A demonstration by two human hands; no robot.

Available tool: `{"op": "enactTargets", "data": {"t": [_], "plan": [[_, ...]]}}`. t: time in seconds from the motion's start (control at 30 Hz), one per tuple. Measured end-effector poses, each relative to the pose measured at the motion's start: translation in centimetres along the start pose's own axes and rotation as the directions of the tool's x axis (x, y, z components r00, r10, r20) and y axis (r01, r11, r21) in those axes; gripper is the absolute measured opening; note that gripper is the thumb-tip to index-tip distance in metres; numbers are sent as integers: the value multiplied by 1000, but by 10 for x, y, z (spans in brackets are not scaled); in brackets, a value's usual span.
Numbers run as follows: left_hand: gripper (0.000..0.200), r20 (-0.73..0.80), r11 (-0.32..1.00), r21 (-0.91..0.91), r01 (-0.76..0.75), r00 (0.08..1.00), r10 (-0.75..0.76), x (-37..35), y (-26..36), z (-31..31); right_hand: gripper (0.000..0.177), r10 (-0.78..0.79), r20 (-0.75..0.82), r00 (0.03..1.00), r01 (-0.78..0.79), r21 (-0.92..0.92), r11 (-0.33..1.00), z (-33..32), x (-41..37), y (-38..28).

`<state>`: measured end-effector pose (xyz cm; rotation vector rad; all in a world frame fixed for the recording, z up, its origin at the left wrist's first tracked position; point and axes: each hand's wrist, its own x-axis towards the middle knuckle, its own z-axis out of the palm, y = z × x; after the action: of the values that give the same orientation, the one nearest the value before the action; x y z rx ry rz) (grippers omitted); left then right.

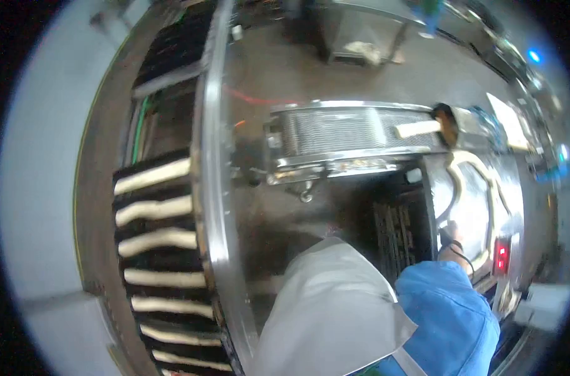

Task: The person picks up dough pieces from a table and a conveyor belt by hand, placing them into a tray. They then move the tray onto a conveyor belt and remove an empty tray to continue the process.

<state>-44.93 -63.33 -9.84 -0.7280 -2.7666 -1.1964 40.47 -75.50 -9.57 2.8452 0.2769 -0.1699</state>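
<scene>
My right hand (453,236) reaches out of a blue sleeve over the shiny steel table (475,214) at the right, a dark cord or band at its wrist. Blur and glare hide its fingers, so I cannot tell what they hold. Long pale dough ropes (459,187) curve across this table close to the hand. By the forearm stands a box with a red digital display (502,256). My left hand is out of view.
At left, a dark tray (163,261) carries several dough strips (162,240) beside a long steel rail (216,207). Ahead, a mesh conveyor (341,133) bears a dough piece (416,129) at a metal machine opening (447,125). Farther back stands a steel table (376,25).
</scene>
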Motion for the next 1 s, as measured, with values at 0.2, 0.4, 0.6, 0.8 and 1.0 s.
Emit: {"op": "enactTargets", "data": {"t": [0.2,0.4,0.6,0.8,1.0], "plan": [[34,347,752,-375,-543,670,656,-21,207,198,44,-126,16,992,116,288,951,110,3,25],[30,524,445,-748,-493,-27,851,-199,416,293,53,672,-107,733,-498,589,637,48,-53,49],[37,311,112,-911,-397,-484,818,-368,523,328,55,726,186,662,-719,431,545,73,-65,82],[51,337,-40,-857,-513,-617,711,-454,553,397,22,770,169,616,-404,906,124,97,-35,21],[53,408,-124,-746,-654,-596,691,-442,555,409,53,45,140,989,-147,925,350,-11,-16,-40]]}}
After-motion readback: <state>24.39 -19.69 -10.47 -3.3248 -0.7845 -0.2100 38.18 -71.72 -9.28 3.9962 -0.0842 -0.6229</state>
